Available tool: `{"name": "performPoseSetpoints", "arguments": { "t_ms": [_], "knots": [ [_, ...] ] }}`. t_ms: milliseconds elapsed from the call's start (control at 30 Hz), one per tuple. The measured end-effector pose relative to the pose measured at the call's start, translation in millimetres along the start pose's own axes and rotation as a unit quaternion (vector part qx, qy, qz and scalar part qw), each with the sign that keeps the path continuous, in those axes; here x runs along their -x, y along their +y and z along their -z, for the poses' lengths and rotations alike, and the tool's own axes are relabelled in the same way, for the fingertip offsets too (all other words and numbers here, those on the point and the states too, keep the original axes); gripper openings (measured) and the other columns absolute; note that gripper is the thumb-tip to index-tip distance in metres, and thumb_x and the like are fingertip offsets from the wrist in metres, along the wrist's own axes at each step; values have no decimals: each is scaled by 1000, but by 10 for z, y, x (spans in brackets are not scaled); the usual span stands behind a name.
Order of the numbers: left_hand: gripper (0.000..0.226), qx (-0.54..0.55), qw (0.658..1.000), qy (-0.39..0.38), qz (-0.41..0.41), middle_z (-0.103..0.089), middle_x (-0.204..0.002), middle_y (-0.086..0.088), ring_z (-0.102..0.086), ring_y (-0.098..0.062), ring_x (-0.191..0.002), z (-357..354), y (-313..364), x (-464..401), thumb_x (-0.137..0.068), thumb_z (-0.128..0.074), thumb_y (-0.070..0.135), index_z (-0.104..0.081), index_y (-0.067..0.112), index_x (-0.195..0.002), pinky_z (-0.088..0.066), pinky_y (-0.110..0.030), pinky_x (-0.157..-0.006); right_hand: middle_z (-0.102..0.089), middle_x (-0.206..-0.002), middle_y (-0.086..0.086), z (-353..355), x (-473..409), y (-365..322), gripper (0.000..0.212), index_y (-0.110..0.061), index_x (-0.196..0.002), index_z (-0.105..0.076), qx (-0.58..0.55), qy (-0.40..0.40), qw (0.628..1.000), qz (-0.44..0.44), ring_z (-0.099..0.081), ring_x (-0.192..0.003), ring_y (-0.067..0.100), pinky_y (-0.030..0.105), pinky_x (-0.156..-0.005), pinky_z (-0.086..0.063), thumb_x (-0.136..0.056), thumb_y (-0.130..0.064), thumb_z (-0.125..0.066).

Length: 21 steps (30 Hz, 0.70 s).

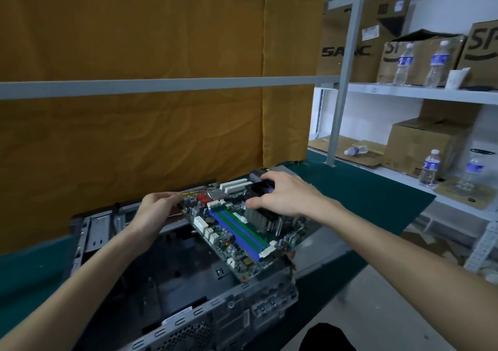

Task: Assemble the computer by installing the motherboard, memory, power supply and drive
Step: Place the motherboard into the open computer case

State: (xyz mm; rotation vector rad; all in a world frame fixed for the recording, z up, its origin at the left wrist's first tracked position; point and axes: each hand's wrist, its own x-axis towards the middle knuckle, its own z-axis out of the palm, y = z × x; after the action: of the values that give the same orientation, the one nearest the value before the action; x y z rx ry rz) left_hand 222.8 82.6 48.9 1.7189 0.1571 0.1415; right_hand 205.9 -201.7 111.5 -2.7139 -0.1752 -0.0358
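A green motherboard (231,245) with blue and green memory slots hangs tilted over the open grey computer case (188,315) on the green-covered table. My right hand (285,197) grips the black fan and finned heatsink (260,188) on the board from above. My left hand (155,210) holds the board's far left edge, fingers curled round it. The case interior below looks dark and bare.
An ochre cloth (151,124) hangs behind the table, crossed by a grey bar. To the right stand white shelves (420,94) with cardboard boxes and several water bottles (431,167). The table's green mat (363,197) extends right of the case.
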Motion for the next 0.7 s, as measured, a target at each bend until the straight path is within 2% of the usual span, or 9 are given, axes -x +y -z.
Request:
{"name": "performPoseSetpoints", "arguments": {
  "t_ms": [67,133,200,233,300,433,533,600,700],
  "knots": [
    [16,-27,1000,15,0,-72,-105,4,-66,-18,-100,177,-36,56,-102,-61,26,-71,15,-107,-52,-36,-93,-56,-139,-4,-77,39,-161,91,-36,-148,-44,-13,-17,1000,12,-55,-125,25,44,-96,-49,-71,-80,-66],
    [19,-102,994,38,-19,-68,-101,7,-63,-14,-90,322,-41,126,-103,-58,31,-70,17,-108,-50,-29,-78,-60,-123,-3,-164,73,-342,85,-32,-141,-48,3,-7,1000,18,-58,-112,25,41,-90,-51,-72,-79,-66],
    [23,-190,978,64,-59,-68,-88,-1,-61,-20,-80,426,-28,204,-105,-54,32,-71,16,-102,-44,-31,-68,-61,-117,-1,-275,91,-521,81,-28,-137,-48,39,19,999,22,-59,-105,26,40,-85,-51,-75,-77,-63],
    [26,-232,966,81,-87,-67,-87,-6,-60,-24,-81,467,-24,246,-106,-52,31,-71,13,-103,-42,-32,-69,-62,-118,0,-342,100,-598,79,-26,-136,-48,64,36,997,27,-58,-103,26,40,-82,-50,-76,-76,-62],
    [32,-274,947,88,-145,-68,-103,-7,-61,-23,-95,514,11,355,-105,-53,30,-67,7,-121,-44,-31,-77,-62,-114,3,-473,121,-725,76,-23,-136,-47,110,64,991,34,-55,-95,27,39,-73,-45,-79,-71,-61],
    [48,-300,931,-96,-186,-61,-131,5,-57,-11,-122,412,59,626,-98,-65,33,-54,15,-142,-46,-26,-94,-65,-112,5,-672,148,-817,83,-22,-142,-45,134,61,989,22,-56,-89,27,36,-60,-38,-79,-73,-60],
    [73,-317,909,-215,-165,-47,-147,11,-45,-4,-131,252,18,770,-92,-72,40,-38,22,-154,-37,-23,-99,-67,-120,3,-753,199,-806,92,-26,-147,-44,125,94,988,3,-64,-104,29,37,-66,-44,-77,-84,-51],
    [89,-321,902,-238,-163,-41,-142,16,-42,-1,-128,133,-25,820,-85,-76,54,-31,24,-155,-35,-17,-94,-68,-122,-2,-788,250,-796,92,-30,-145,-46,101,108,989,-11,-64,-110,29,39,-75,-47,-76,-91,-42],
    [110,-273,929,-183,-171,-43,-135,13,-45,-1,-123,-46,-68,881,-77,-79,62,-21,15,-157,-36,0,-78,-63,-129,3,-801,379,-745,81,-31,-139,-48,48,102,993,-20,-60,-117,32,42,-84,-44,-83,-88,-36]
  ]
}}
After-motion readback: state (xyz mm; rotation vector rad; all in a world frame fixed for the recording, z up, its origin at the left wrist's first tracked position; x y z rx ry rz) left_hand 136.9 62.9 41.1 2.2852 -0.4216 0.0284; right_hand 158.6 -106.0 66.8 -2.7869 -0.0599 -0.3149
